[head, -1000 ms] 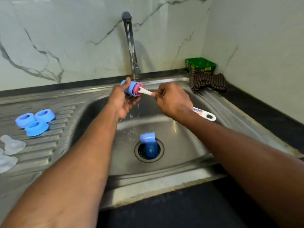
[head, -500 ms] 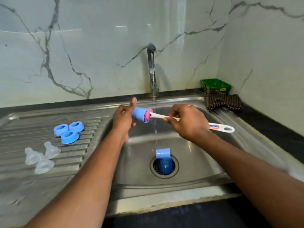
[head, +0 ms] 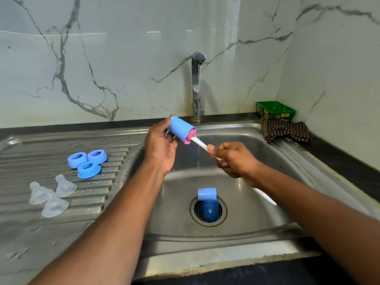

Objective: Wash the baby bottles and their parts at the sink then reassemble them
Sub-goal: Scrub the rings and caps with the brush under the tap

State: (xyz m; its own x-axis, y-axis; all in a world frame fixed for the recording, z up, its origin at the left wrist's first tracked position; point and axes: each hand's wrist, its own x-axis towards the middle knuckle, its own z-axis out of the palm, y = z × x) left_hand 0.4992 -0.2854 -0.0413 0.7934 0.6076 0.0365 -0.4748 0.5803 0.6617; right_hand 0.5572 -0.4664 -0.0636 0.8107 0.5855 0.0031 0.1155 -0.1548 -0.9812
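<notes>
Blue cap (head: 180, 128) in left hand (head: 161, 145) above sink (head: 236, 128) rim.

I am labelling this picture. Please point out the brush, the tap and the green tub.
brush (head: 200, 143), head view, on its white handle.
tap (head: 195, 83), head view, on its upright pipe.
green tub (head: 275, 109), head view, on its inside.

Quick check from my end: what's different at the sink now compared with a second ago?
The left hand has tipped the blue bottle so its mouth faces down-right; the right hand now holds the brush handle slanting up into it. Both grips unchanged. Tap still running; rings, nipples and the bottle over the drain unmoved.
</notes>
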